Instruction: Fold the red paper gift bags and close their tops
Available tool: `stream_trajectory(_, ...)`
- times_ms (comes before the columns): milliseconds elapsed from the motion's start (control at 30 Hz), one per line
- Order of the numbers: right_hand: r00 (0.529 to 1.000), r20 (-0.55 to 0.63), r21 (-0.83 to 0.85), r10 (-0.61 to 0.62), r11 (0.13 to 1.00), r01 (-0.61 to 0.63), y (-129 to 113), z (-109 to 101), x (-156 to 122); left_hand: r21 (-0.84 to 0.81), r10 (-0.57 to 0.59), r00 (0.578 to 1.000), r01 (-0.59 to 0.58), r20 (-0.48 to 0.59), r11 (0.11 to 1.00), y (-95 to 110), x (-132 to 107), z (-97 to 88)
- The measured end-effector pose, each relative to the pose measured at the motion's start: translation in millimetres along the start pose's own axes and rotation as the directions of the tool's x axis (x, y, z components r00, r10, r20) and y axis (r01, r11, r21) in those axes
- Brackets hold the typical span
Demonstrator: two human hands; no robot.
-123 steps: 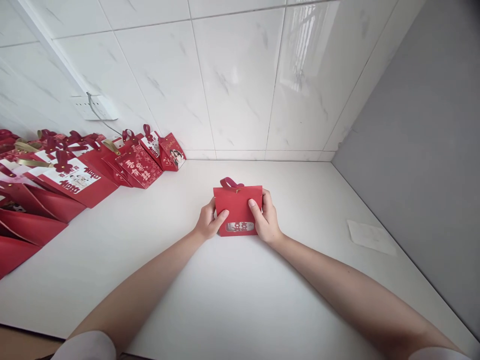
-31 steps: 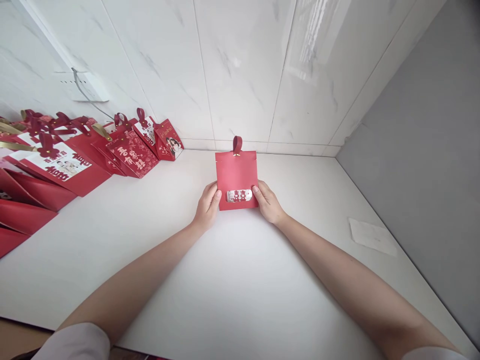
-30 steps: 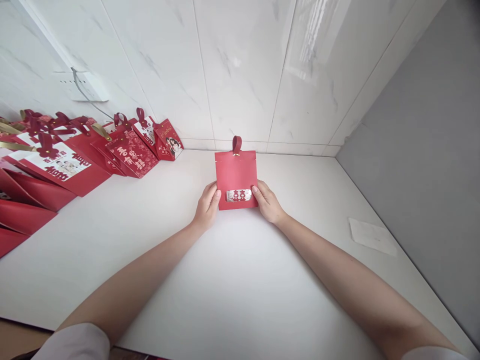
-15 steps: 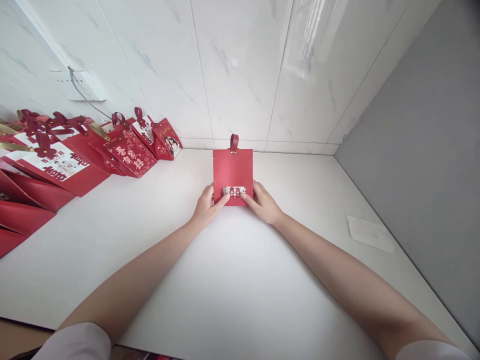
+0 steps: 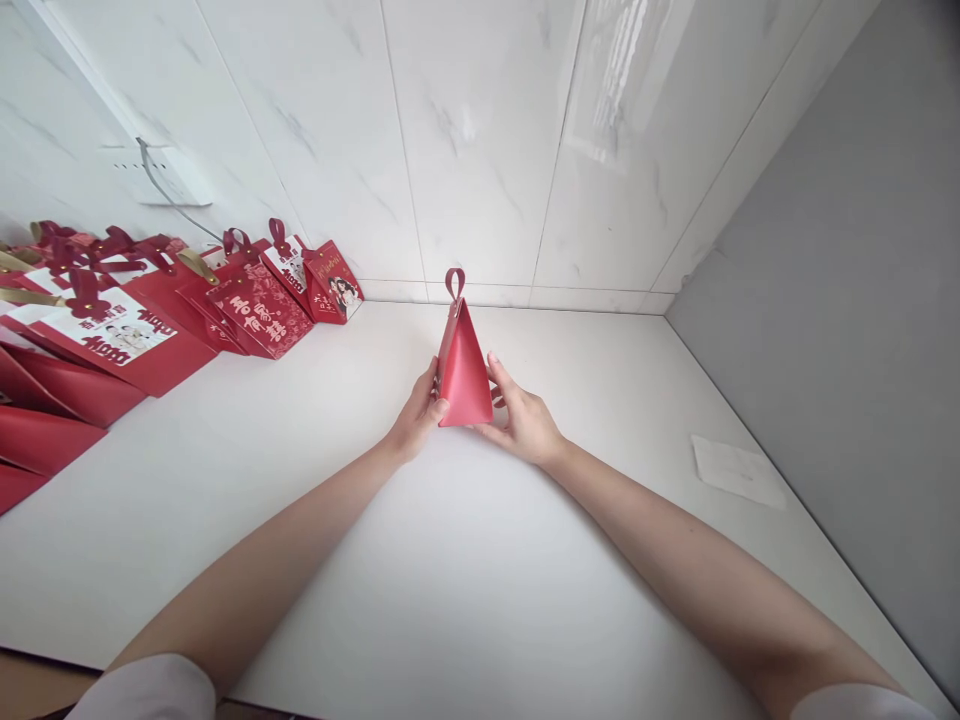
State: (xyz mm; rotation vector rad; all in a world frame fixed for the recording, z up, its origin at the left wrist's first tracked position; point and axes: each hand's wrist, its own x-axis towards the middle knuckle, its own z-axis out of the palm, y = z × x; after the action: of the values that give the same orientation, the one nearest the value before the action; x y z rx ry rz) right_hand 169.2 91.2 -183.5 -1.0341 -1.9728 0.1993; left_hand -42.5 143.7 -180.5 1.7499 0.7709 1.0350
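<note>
A small red paper gift bag with a dark red loop handle stands upright on the white counter, its narrow triangular side facing me. My left hand grips its lower left edge with thumb and fingers. On the bag's right side rests my right hand, fingers stretched along the panel and thumb under the bottom corner. Both hands hold the bag between them.
A row of finished red gift bags with ribbons and printed labels leans along the tiled wall at the left. A wall socket with a cable sits above them. A white paper slip lies near the grey wall at right.
The bag has gone from lying flat with its front facing me to standing turned edge-on, its sides spread into a triangular shape. My hands shifted to its two sides.
</note>
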Motion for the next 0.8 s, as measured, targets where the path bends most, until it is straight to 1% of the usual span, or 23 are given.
stream_trajectory(33,1.0,-0.005,-0.004,-0.007,1.0,0.007,0.4,0.1,0.1,-0.018,-0.004,0.999,0.005,0.034,1.0,1.5,0.2,0.4)
stream_trajectory(100,1.0,-0.006,0.006,-0.009,1.0,0.009,1.8,-0.5,0.6,-0.025,-0.011,0.998,0.012,0.068,1.0,4.3,0.9,0.6)
stream_trajectory(300,0.997,0.041,0.06,0.058,0.996,-0.06,2.9,-3.3,1.6,0.034,0.039,0.998,-0.041,0.057,0.999,5.6,1.5,-1.0)
stream_trajectory(367,0.997,0.044,0.075,0.068,0.995,-0.072,2.6,-3.5,1.5,0.029,0.04,0.997,-0.042,0.063,0.999,5.1,1.4,-1.0)
stream_trajectory(800,0.996,0.044,0.121,0.078,0.989,-0.083,3.0,-3.6,1.4,0.038,0.028,0.998,-0.03,0.056,0.999,4.6,0.4,-1.1)
